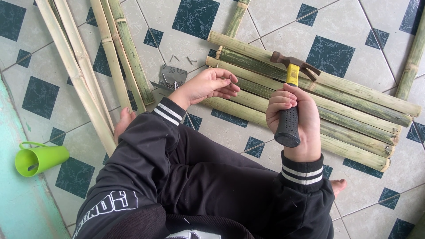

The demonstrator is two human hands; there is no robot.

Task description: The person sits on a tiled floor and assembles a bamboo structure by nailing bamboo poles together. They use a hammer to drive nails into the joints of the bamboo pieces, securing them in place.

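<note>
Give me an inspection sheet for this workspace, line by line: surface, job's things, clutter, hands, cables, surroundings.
Surface: tiled floor, pale tiles with dark blue squares.
Job's things: row of split bamboo poles lying side by side; claw hammer with yellow and black handle, raised over them; a nail, small, hard to make out.
Clutter: loose nails on the floor; small grey packet beside them; green plastic cup on its side.
Hands: left hand rests on the poles, fingers pinching the nail; right hand grips the hammer handle.
Cables: nothing seen.
Surroundings: spare bamboo canes at the left; turquoise strip along the floor's edge.
</note>
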